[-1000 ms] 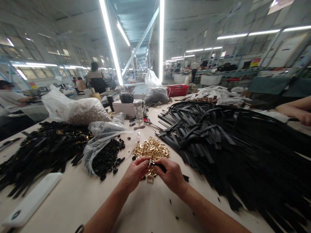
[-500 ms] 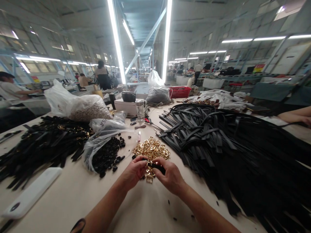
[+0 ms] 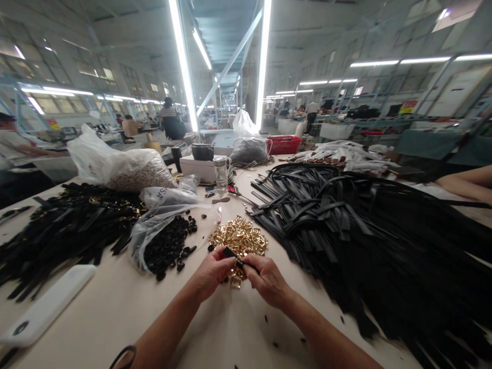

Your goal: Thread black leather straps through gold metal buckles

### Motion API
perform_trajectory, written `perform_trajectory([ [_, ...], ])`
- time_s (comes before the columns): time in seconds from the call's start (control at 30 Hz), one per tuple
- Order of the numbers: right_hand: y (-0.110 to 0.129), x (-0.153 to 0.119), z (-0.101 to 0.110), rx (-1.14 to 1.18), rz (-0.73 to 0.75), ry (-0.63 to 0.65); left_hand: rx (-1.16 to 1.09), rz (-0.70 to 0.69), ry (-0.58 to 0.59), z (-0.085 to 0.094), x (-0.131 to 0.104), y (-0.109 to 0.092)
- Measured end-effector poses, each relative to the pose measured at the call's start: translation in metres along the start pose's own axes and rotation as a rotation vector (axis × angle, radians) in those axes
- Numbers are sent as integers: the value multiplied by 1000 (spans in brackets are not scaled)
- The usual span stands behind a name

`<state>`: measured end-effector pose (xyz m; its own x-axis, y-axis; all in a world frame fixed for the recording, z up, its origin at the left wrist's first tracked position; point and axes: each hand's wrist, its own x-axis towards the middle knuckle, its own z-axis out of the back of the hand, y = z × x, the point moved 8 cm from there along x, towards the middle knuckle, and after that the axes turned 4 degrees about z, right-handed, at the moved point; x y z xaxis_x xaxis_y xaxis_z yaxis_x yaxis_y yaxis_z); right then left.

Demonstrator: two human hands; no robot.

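Between my two hands is a short black strap (image 3: 231,253), held just above the near side of a heap of gold buckles (image 3: 242,233). My left hand (image 3: 213,271) pinches it from the left, thumb against fingers. On the other side my right hand (image 3: 267,277) is closed around the strap's right part. Whether a buckle sits on the strap is hidden by my fingers. Left of the buckles, small black loops (image 3: 169,248) spill from a clear plastic bag (image 3: 148,210).
Long black straps (image 3: 326,205) cover the right side of the table. Black straps with gold buckles (image 3: 77,215) lie at the left, behind a white device (image 3: 49,305). A glass bottle (image 3: 221,174) stands farther back. Another person's arm (image 3: 467,184) reaches in at the right.
The strap's end has turned upward and now shows above my left fingertips. Both hands have stayed nearly in place. The person's arm at the right has shifted slightly.
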<state>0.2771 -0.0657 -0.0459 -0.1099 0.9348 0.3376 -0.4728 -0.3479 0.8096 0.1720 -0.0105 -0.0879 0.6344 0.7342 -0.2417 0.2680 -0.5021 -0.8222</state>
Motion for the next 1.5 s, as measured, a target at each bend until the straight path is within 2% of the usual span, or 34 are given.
perform_trajectory([
  [0.5, -16, 0, -2, 74, -95, 3, 126, 18, 17, -5, -5, 1],
  [0.73, -11, 3, 7, -162, -49, -57, 148, 54, -12, -8, -9, 4],
  [0.9, -3, 1, 8, -335, 3, -76, 161, 50, -118, 4, -3, 10],
  [1.0, -7, 2, 10, -244, -34, -49, 79, 27, -152, 11, -1, 7],
  [1.1, -14, 4, 10, -62, -100, -18, -14, 1, -106, 11, 0, 0],
  [1.27, -27, 4, 5, 177, -195, -60, -91, 39, -96, 10, 0, 1],
  [1.4, -29, 2, 0, 230, -206, -77, -85, 52, -89, 8, 2, 10],
  [1.5, -30, 2, -2, 235, -220, -77, -55, 46, -12, 0, 2, 14],
])
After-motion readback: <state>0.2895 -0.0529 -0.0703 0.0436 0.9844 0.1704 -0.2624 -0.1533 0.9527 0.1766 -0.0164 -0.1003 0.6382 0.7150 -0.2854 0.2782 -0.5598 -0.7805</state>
